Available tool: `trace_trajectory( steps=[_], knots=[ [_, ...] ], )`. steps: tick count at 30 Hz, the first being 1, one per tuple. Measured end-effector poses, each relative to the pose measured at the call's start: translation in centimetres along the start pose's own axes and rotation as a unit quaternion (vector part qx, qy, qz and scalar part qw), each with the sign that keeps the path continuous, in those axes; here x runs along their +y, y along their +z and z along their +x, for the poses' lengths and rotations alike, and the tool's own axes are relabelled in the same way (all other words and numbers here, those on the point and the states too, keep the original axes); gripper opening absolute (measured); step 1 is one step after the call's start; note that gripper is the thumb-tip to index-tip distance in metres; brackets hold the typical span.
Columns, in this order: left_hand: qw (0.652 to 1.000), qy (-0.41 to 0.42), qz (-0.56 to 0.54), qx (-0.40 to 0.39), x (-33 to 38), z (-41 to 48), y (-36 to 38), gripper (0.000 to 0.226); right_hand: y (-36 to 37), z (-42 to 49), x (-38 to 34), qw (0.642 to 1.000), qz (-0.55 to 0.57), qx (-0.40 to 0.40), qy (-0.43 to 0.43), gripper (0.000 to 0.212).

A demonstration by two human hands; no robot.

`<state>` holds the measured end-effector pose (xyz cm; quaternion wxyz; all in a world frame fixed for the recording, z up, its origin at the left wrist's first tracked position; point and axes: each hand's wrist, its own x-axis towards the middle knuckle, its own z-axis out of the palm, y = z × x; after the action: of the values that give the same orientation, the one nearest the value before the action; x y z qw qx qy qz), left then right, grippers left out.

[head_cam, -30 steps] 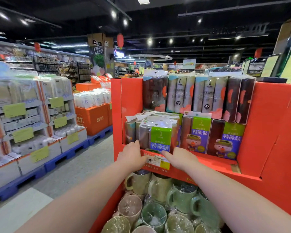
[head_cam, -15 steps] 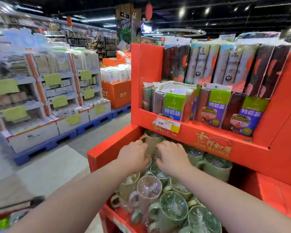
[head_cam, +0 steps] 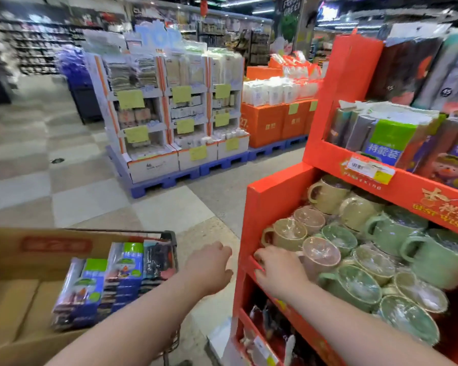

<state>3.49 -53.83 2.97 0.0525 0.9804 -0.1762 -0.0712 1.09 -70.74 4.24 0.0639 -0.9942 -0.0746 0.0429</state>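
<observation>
- Since half a second before, both hands had left the middle of the mug shelf. The left hand (head_cam: 209, 269) had come out over the aisle floor, and the right hand (head_cam: 279, 276) had slid to the shelf's near left corner.
- Left hand hung in the air between the shopping cart (head_cam: 171, 237) and the red display stand (head_cam: 275, 196), fingers loosely apart and holding nothing.
- Right hand lay at the stand's front edge, its fingertips (head_cam: 259, 256) on the red lip. Whether it gripped the lip or only rested there could not be told.
- Just right of that hand stood a film-wrapped pink mug (head_cam: 321, 256), very close to it, though contact was unclear.
- Beyond it a beige mug (head_cam: 288, 231) sat at the far left of the shelf, and green mugs (head_cam: 354, 286) crowded the near right, all wrapped in film.
- On the shelf above stood green-and-blue bag packs (head_cam: 389, 143), with a price tag (head_cam: 369, 170) on the lip under them.
- To the near left, the cart carried a cardboard box (head_cam: 24, 260) and similar packs (head_cam: 124, 270) standing on end.
- Across the aisle, white pallet displays (head_cam: 175, 112) stood left of orange cartons (head_cam: 267, 125).
</observation>
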Motion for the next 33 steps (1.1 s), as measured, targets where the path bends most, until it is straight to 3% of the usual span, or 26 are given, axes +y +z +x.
trace_trajectory(
  steps=[7, 16, 27, 33],
  knots=[
    [0.990, -0.134, -0.006, -0.050, -10.1, -12.7, 4.5, 0.036, 6.0, -2.7, -10.9, 0.994, 0.013, -0.079, -0.072, 0.043],
    [0.973, -0.212, 0.002, -0.086, -17.5, -23.4, 7.3, 0.041, 11.6, -6.0, -20.8, 0.979, -0.038, -0.149, -0.130, 0.037],
    [0.962, -0.245, -0.013, -0.122, -20.5, -24.8, 8.5, 0.038, 7.6, 2.8, -27.2, 0.981, -0.020, -0.066, -0.182, 0.039],
    [0.954, -0.270, -0.026, -0.127, -23.8, -20.1, 7.0, 0.042, 6.7, 9.8, -28.8, 0.975, -0.011, -0.083, -0.206, 0.033]
  ],
)
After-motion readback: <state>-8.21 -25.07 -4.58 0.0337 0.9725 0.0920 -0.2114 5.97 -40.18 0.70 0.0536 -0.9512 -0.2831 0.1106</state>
